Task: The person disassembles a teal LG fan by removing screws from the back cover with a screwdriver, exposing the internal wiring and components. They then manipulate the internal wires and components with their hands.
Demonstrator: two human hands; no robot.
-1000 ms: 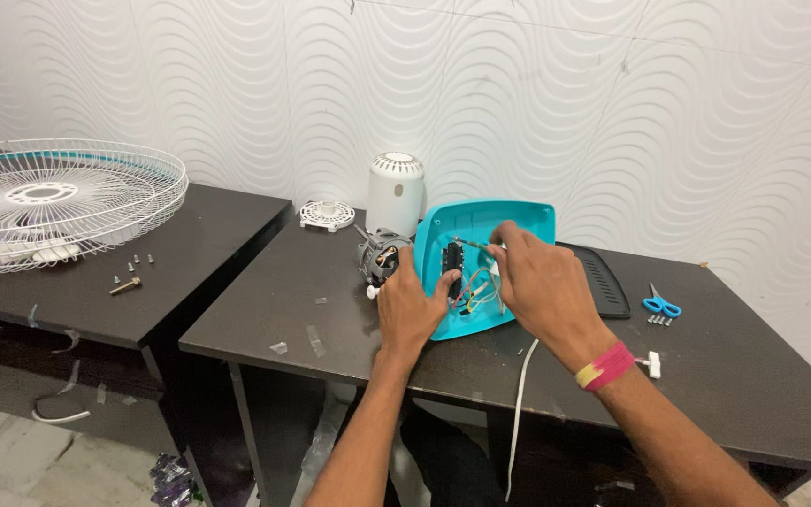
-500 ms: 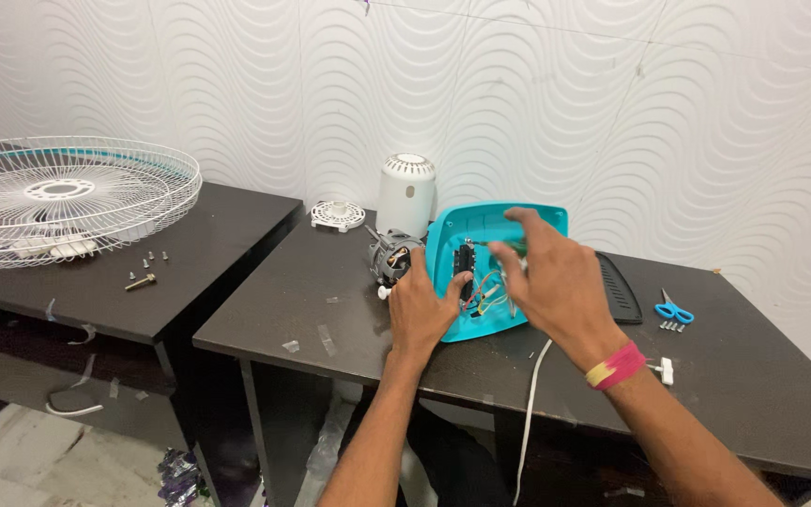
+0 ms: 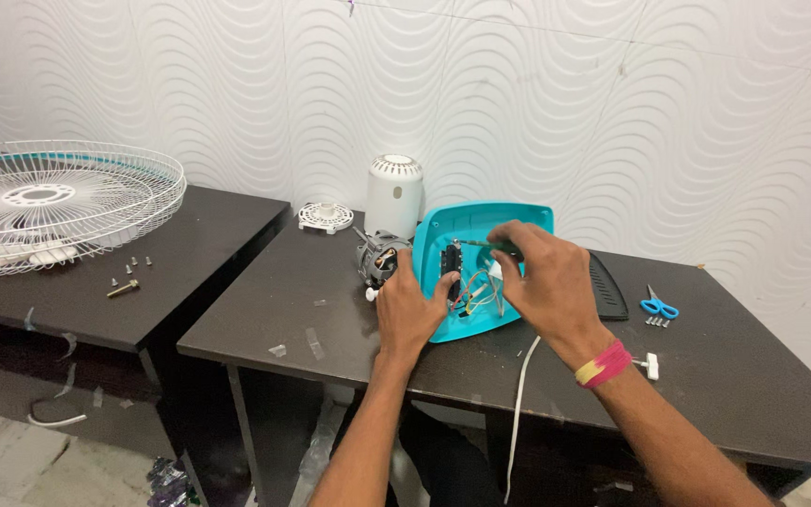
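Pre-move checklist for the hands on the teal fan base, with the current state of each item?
1. Left hand steadying the teal base housing at its left edge: ok.
2. Right hand gripping a thin green-handled tool over the open housing: ok; where the tip sits: cannot tell.
3. Coloured wires inside the housing clear of the tool: cannot tell, the right hand hides part of them.
4. Motor lying on the table, not near the edge: ok.
5. White cord kept on the table: not ok, it hangs over the front edge.
6. Loose screws beside the blue scissors, away from both hands: ok.
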